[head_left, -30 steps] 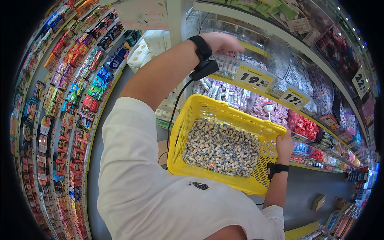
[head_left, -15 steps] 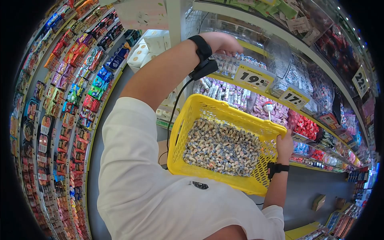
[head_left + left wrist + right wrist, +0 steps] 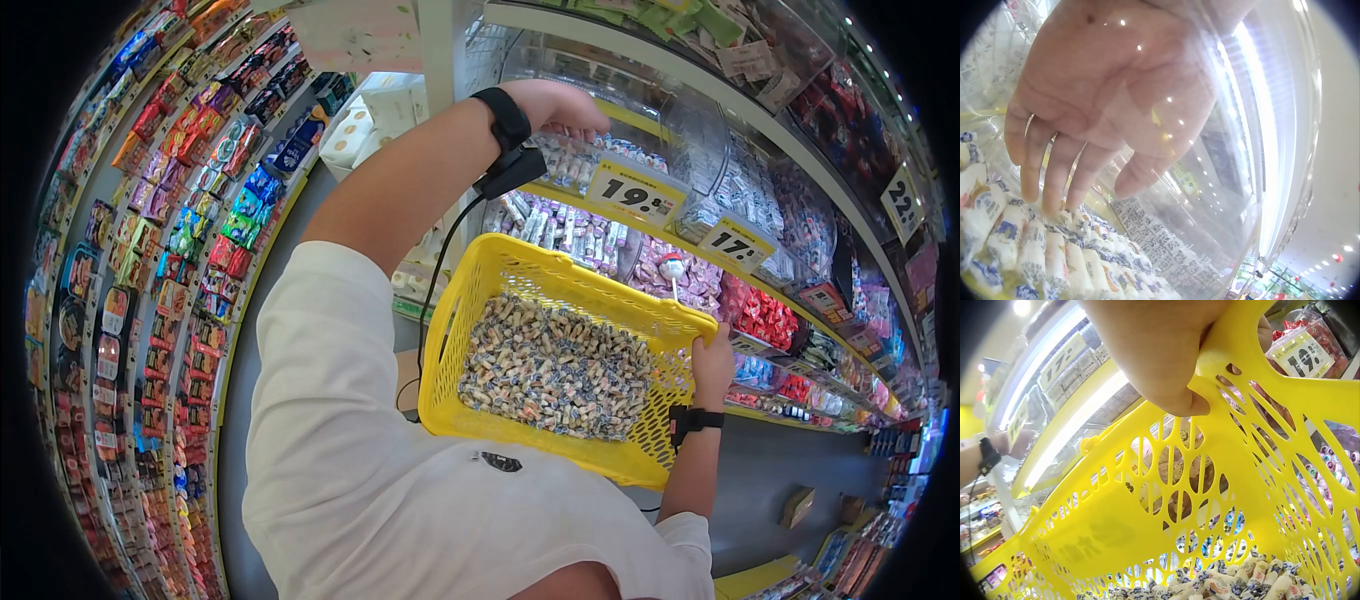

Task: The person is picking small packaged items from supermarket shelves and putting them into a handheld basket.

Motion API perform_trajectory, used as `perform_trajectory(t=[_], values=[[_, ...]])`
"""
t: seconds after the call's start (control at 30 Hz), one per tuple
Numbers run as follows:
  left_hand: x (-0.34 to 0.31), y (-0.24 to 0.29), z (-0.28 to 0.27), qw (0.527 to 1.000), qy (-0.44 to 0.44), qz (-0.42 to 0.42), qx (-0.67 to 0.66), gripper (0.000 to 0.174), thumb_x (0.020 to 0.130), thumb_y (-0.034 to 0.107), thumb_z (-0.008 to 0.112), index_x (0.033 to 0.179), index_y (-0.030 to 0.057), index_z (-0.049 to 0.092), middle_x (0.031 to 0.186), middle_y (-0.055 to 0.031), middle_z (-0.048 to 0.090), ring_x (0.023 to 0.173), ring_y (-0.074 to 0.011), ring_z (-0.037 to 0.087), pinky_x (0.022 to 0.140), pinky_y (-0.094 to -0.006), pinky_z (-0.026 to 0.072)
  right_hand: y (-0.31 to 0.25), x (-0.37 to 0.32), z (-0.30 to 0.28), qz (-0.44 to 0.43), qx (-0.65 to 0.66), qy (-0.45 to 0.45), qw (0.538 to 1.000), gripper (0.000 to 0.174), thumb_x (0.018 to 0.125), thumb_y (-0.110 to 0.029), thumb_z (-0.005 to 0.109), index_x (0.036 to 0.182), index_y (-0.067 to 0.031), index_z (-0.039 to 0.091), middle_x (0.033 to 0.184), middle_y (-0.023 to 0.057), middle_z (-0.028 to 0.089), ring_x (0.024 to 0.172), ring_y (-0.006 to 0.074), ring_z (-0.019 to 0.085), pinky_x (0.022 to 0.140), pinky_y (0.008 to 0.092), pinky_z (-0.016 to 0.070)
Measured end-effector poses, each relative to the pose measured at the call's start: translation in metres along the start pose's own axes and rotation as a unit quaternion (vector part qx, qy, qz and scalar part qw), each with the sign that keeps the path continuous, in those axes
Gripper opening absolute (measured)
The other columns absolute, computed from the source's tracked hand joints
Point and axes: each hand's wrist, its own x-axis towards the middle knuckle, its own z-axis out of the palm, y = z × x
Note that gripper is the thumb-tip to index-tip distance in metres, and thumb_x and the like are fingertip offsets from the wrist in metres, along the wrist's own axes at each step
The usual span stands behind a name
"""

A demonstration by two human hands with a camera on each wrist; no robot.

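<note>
My left hand (image 3: 570, 106) reaches into a clear plastic bin (image 3: 1235, 206) on the upper shelf. In the left wrist view that hand, palm showing through the plastic, has its fingers extended downward, fingertips close over white-and-blue wrapped candies (image 3: 1054, 256). Nothing shows between those fingers. My right hand (image 3: 712, 362) grips the corner rim of a yellow plastic basket (image 3: 436, 380); its thumb lies inside the rim in the right wrist view. A broad layer of wrapped candies (image 3: 555, 368) covers the basket's bottom.
Price cards, one reading 19.8 (image 3: 632, 195) and another 17 (image 3: 737, 246), hang along the shelf front. Lower bins hold purple-wrapped sweets (image 3: 560, 232) and red-wrapped sweets (image 3: 765, 315). A lollipop-shaped piece (image 3: 670, 267) stands behind the basket. Packed snack shelves (image 3: 170, 250) line the left side.
</note>
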Motion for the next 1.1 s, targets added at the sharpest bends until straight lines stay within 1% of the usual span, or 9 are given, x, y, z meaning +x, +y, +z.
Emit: perform_trajectory(t=[0.1, 0.2, 0.4, 0.5, 0.7, 0.8, 0.9, 1.0, 1.1], values=[[0.001, 0.0, -0.002, 1.0, 0.004, 0.009, -0.002, 0.039, 0.085, 0.041, 0.055, 0.108, 0.0124, 0.067, 0.111, -0.0033, 0.066, 0.086, -0.0172, 0.058, 0.072, -0.0325, 0.0457, 0.002, 0.001, 0.001, -0.005, 0.002, -0.001, 1.0, 0.042, 0.084, -0.026, 0.057, 0.117, -0.0023, 0.045, 0.1, 0.0239, 0.064, 0.088, 0.0432, 0.063, 0.075, 0.052, 0.049], [0.003, -0.001, -0.004, 0.998, 0.031, 0.047, -0.034, 0.038, 0.083, 0.038, 0.055, 0.106, 0.0115, 0.067, 0.105, -0.0052, 0.069, 0.088, -0.0193, 0.062, 0.072, -0.0351, 0.0479, 0.002, 0.001, 0.001, -0.009, 0.003, 0.002, 1.0, 0.043, 0.084, -0.026, 0.057, 0.117, -0.002, 0.045, 0.1, 0.0238, 0.064, 0.088, 0.043, 0.063, 0.075, 0.0519, 0.0491], [-0.006, 0.005, -0.006, 0.983, 0.123, 0.139, -0.01, 0.031, 0.084, 0.031, 0.055, 0.095, 0.0061, 0.07, 0.084, -0.0062, 0.069, 0.072, -0.0181, 0.063, 0.064, -0.0336, 0.0508, 0.002, 0.001, 0.001, -0.005, 0.0, 0.001, 1.0, 0.044, 0.084, -0.026, 0.057, 0.119, -0.0018, 0.045, 0.1, 0.0237, 0.064, 0.089, 0.0426, 0.063, 0.075, 0.0516, 0.0491], [-0.022, 0.017, -0.006, 0.974, 0.155, 0.159, 0.046, 0.028, 0.084, 0.027, 0.054, 0.092, 0.004, 0.069, 0.077, -0.0067, 0.068, 0.066, -0.0178, 0.062, 0.063, -0.0334, 0.0507, 0.001, 0.001, 0.0, 0.001, -0.003, -0.004, 1.0, 0.045, 0.084, -0.026, 0.057, 0.121, -0.002, 0.045, 0.101, 0.0234, 0.064, 0.09, 0.0423, 0.063, 0.076, 0.0516, 0.049], [-0.081, 0.04, 0.013, 0.925, 0.257, 0.277, 0.034, 0.023, 0.083, 0.024, 0.054, 0.085, 0.0025, 0.064, 0.068, -0.0106, 0.061, 0.06, -0.0197, 0.058, 0.059, -0.0343, 0.0479, -0.001, -0.001, -0.003, 0.004, 0.001, 0.0, 1.0, 0.043, 0.085, -0.028, 0.056, 0.119, -0.0039, 0.046, 0.101, 0.0225, 0.064, 0.09, 0.0423, 0.063, 0.076, 0.0519, 0.0489], [-0.11, 0.049, 0.033, 0.882, 0.311, 0.344, 0.078, 0.022, 0.084, 0.023, 0.055, 0.082, 0.0014, 0.061, 0.065, -0.0122, 0.057, 0.057, -0.0243, 0.056, 0.057, -0.0369, 0.045, -0.002, -0.001, -0.003, 0.009, 0.002, -0.002, 1.0, 0.041, 0.085, -0.028, 0.056, 0.117, -0.0045, 0.046, 0.101, 0.0225, 0.064, 0.09, 0.0424, 0.063, 0.076, 0.0522, 0.0488], [-0.142, 0.057, 0.056, 0.871, 0.289, 0.394, 0.05, 0.022, 0.083, 0.023, 0.057, 0.077, 0.0017, 0.058, 0.063, -0.0126, 0.054, 0.058, -0.0292, 0.054, 0.056, -0.0395, 0.0428, 0.0, -0.001, -0.001, 0.007, -0.001, -0.001, 1.0, 0.042, 0.085, -0.029, 0.056, 0.117, -0.0044, 0.046, 0.1, 0.0226, 0.064, 0.089, 0.0425, 0.063, 0.076, 0.0523, 0.0487], [-0.148, 0.054, 0.084, 0.856, 0.23, 0.463, 0.01, 0.023, 0.082, 0.023, 0.059, 0.072, 0.0023, 0.056, 0.064, -0.0129, 0.054, 0.061, -0.0319, 0.055, 0.057, -0.0408, 0.0427, 0.002, -0.001, 0.001, 0.007, -0.005, 0.006, 1.0, 0.043, 0.084, -0.029, 0.056, 0.118, -0.0038, 0.046, 0.101, 0.0228, 0.064, 0.089, 0.0427, 0.062, 0.076, 0.0523, 0.0487], [-0.142, 0.046, 0.119, 0.883, 0.159, 0.441, 0.018, 0.022, 0.082, 0.023, 0.059, 0.072, 0.0035, 0.056, 0.067, -0.013, 0.055, 0.066, -0.0328, 0.057, 0.06, -0.0413, 0.0441, 0.0, -0.001, 0.0, 0.004, 0.003, 0.002, 1.0, 0.044, 0.084, -0.029, 0.056, 0.118, -0.003, 0.046, 0.101, 0.023, 0.064, 0.089, 0.0429, 0.062, 0.076, 0.0522, 0.0486]])
